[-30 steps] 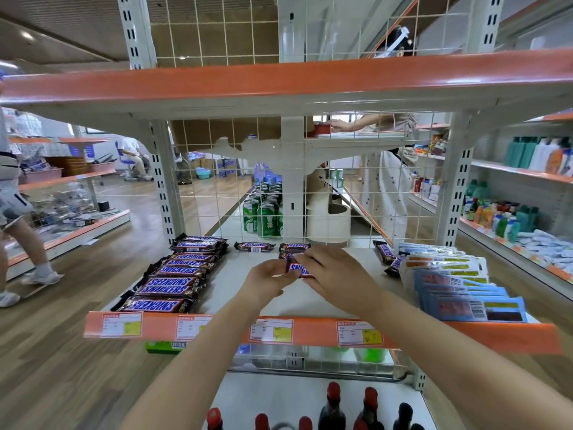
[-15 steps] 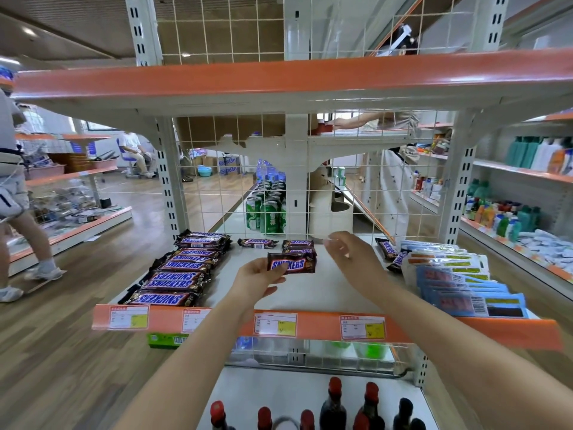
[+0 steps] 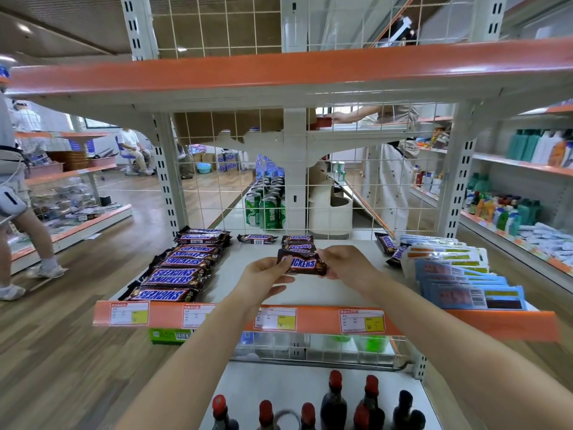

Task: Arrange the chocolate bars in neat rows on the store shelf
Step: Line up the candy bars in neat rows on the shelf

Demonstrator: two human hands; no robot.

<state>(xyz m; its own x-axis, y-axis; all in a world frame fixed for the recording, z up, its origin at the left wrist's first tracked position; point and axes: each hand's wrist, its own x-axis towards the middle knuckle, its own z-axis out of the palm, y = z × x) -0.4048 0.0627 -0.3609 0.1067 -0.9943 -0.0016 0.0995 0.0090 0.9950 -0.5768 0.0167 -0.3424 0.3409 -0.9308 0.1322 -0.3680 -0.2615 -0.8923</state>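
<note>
A: Brown wrapper, blue lettering: 1 chocolate bar (image 3: 302,264) is held level between 2 bare hands above the white shelf (image 3: 350,283). What are the fingers doing?

B: The left hand (image 3: 266,278) pinches the bar's left end, thumb on top and fingers curled beneath. The right hand (image 3: 347,264) pinches the right end with its fingers curled round it. The bar sits just in front of a short middle row (image 3: 298,243) of 2 or 3 bars near the wire back.

A: And the other bars?

B: A long row (image 3: 183,268) of them runs front to back on the left. 1 single bar (image 3: 257,238) lies between that row and the middle one. 2 stray bars (image 3: 389,249) lean against blue and white packets (image 3: 459,280) on the right.

A: What could go wrong from here?

B: I judge 3 risks. Set down too far forward, the bar leaves a gap and the row reads crooked. Pushed back too hard, it could ride up over the bars behind, since glossy wrappers probably slide. If 1 end is let go before the other, the bar may swing askew.
</note>
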